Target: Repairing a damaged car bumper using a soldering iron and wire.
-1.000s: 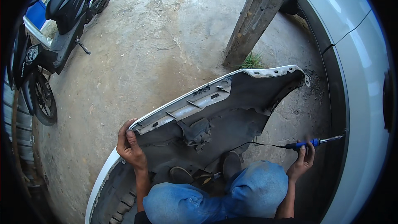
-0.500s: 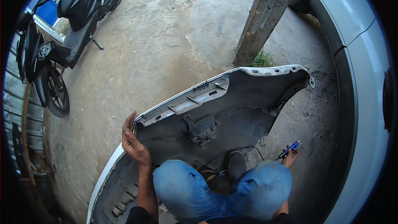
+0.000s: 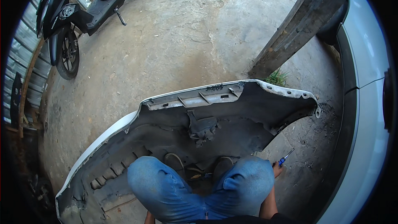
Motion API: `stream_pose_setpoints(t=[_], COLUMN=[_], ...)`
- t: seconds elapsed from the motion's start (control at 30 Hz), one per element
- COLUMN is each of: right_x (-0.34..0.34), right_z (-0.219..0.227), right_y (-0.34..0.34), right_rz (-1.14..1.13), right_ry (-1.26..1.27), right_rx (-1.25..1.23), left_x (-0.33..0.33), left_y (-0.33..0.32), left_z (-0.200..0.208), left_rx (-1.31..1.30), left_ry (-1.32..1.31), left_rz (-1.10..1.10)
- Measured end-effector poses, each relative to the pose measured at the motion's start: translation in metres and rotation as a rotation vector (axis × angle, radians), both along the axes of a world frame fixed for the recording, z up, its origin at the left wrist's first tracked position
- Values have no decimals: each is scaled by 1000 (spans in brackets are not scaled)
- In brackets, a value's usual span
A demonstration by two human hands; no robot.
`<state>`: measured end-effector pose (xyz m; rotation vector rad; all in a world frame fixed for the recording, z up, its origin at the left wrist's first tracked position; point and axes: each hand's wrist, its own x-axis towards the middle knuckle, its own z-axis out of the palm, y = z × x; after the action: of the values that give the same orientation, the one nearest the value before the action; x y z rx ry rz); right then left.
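Beside my right knee, my right hand (image 3: 277,169) is closed around a blue-handled soldering iron (image 3: 282,161), its slim metal tip pointing up and away over the concrete. Of my left arm (image 3: 149,218) only a bit of skin shows at the lower edge; the leg hides the hand and its fingers. A large car bumper (image 3: 236,127) lies in front of me, its dark hollow inner side up and its white outer edge curving round to the left. Both of my shoes (image 3: 223,166) are at its near edge, between my knees.
A wooden post (image 3: 304,25) slants up beyond the bumper, with a tuft of grass (image 3: 277,78) at its foot. To the right stands a pale car (image 3: 371,112). A black scooter (image 3: 68,29) is parked at the far left, by a corrugated metal wall (image 3: 31,54).
My left hand has let go of the bumper's white edge and dropped behind my leg. My right hand has turned the soldering iron. The view has shifted, and both shoes now show.
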<state>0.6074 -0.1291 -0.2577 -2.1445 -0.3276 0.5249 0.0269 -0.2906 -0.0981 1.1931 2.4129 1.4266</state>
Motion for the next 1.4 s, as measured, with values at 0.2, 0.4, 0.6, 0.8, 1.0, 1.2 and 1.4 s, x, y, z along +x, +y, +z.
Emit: stream_pose_setpoints(t=[0.2, 0.4, 0.6, 0.8, 1.0, 1.2, 1.4], right_x=[-11, -23, 8, 3, 11, 9, -56], right_z=[19, 30, -13, -12, -27, 25, 152], right_y=[14, 19, 16, 22, 31, 45, 78], right_rz=[76, 169, 120, 148, 180, 70, 77], right_ry=[41, 76, 50, 104, 146, 27, 3], right_rx=[92, 97, 111, 4, 65, 132, 404], left_x=[33, 61, 114, 209, 281, 216, 75], left_y=[-76, -138, -212, -294, -338, -332, -254], left_z=[-16, -16, -2, 34, 65, 56, -20], left_rx=[-81, -163, -255, -343, -422, -496, -519], left_ry=[-84, -155, -222, -276, -362, -461, -512], left_rz=[96, 161, 301, 541, 686, 530, 212])
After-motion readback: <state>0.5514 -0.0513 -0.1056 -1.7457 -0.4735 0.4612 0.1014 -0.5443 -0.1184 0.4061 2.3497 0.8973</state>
